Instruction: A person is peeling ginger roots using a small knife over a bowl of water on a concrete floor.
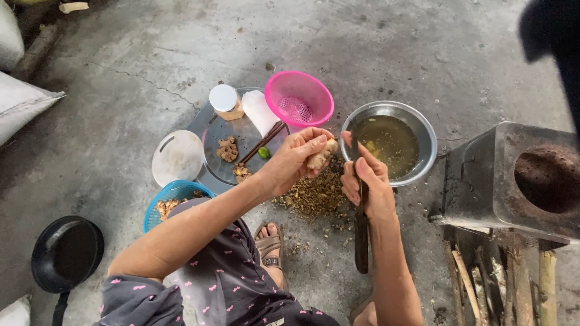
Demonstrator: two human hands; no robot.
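One steel bowl (423, 130) holds murky yellowish liquid (389, 140).

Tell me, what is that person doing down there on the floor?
A person squats on a concrete floor. The left hand holds a knobbly piece of ginger root, and the right hand grips a knife beside it. A heap of peelings lies under the hands. A metal bowl of yellowish liquid sits just beyond, next to a pink strainer and a round metal tray.
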